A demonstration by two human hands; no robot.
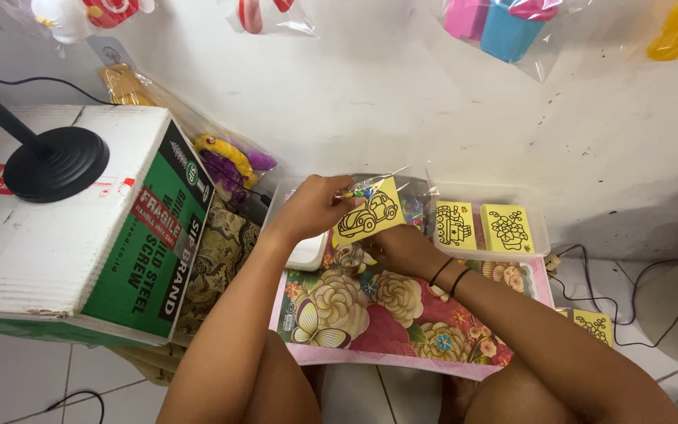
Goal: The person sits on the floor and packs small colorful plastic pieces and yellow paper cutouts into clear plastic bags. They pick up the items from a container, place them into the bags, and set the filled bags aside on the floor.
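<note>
— While the left hand (315,206) pinches the yellow card (368,210) over the tray (539,213), what grips below?
— The right hand (402,250) grasps its lower edge, above the floral board (370,322).

- A cardboard box (80,228) stands at the left, white on top with a green side panel and red label strips with white lettering.
- A clear plastic sleeve (413,200), held up at the centre, wraps a yellow card (368,210) with a black car outline.
- Two yellow cards (455,225) with black outline drawings stand in a shallow clear tray (539,228) right of centre, against the far wall.
- Another yellow card (594,324) lies at the near right.
- Clear plastic bags (512,31) of colourful toys hang along the far wall at the top.
- One clear bag (229,161) with purple and yellow contents sits just right of the box.
</note>
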